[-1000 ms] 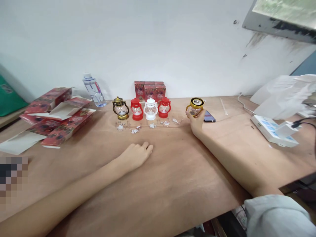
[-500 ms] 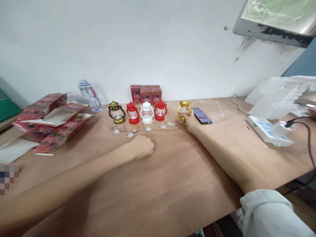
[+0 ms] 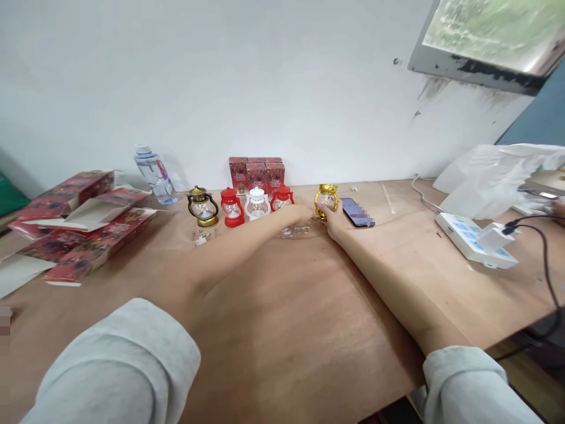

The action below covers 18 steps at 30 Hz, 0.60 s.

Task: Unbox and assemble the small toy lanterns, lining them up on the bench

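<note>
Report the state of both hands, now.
Left hand: close to the gold lantern; open or closed cannot be told.
Right hand: closed, holding the gold lantern.

Gold lantern [image 3: 326, 198] (shiny), upside down.

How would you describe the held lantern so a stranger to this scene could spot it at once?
Start at the table against the white wall. Near its back edge, just left of the phone, the gold lantern is in the right grip. It is bright, shiny gold, unlike the two red lanterns, the white lantern and the darker bronze lantern lined up to its left.
</note>
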Motion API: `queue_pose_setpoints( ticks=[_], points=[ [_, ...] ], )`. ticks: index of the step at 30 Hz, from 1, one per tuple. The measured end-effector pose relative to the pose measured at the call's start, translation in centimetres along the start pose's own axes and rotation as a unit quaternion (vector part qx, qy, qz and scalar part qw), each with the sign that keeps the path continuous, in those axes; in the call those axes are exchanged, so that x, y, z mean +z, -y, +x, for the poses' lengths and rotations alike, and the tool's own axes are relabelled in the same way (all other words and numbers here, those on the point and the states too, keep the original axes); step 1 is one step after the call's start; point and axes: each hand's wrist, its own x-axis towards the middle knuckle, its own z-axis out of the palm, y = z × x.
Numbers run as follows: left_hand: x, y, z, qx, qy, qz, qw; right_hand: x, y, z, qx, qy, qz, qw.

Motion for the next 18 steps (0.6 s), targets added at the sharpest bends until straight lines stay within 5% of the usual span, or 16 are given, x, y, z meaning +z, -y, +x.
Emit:
queue_pose_setpoints(
  ticks=[8,18],
  points=[
    [-0.1,1.3,1.4,0.025,0.066,0.212,0.975,0.0,-0.1,0.0,-0.002,-0.023,-0.011,1.0],
    [-0.1,0.9,2.3,0.051,0.104,0.317,0.941,-0.4,-1.3,1.0,-0.009,-0.027,-0.046,0.999]
  ],
)
